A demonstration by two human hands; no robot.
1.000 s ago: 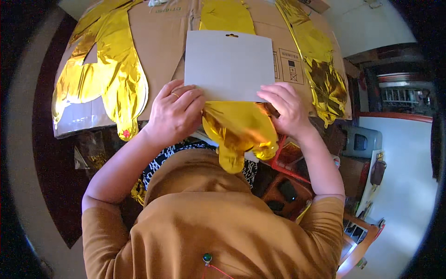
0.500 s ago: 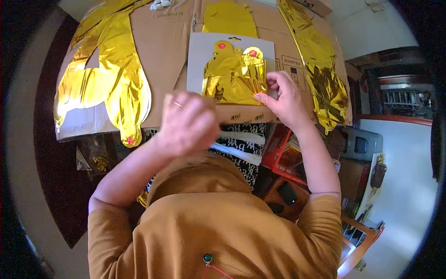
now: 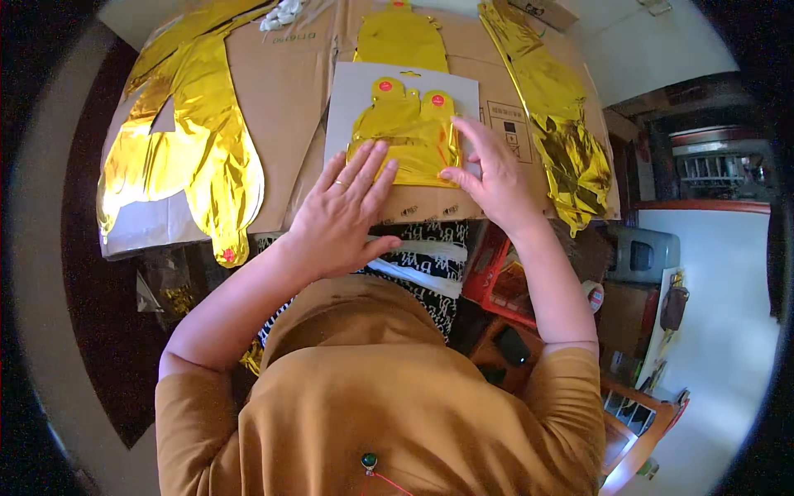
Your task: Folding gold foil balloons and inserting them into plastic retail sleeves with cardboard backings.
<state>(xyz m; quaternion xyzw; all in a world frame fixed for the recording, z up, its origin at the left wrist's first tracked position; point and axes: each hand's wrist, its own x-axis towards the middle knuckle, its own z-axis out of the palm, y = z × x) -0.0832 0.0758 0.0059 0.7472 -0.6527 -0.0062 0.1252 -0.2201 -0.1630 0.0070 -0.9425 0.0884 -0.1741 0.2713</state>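
A folded gold foil balloon [image 3: 405, 132] with two red round stickers lies on a pale grey card [image 3: 341, 116] that has a hanger slot at its top. My left hand [image 3: 343, 202] rests with fingers outstretched on the foil's lower left part, its thumb apart. At the foil's right edge is my right hand [image 3: 488, 174]. Its thumb touches the lower right corner and its index finger reaches up along that edge, with a gap between them. Both sit on a flattened cardboard sheet [image 3: 285, 91].
More flat gold foil balloons lie to the left [image 3: 219, 140], behind the card [image 3: 401, 37] and to the right [image 3: 571, 149]. White crumpled material [image 3: 281, 15] is at the far edge. White strips [image 3: 422, 277] lie over my lap; a red crate [image 3: 500, 285] and a dark phone [image 3: 513, 343] are lower right.
My left hand has come down from a raised, blurred position and spread onto the foil. My right hand's fingers have straightened along the right edge. The foil's right side looks flatter.
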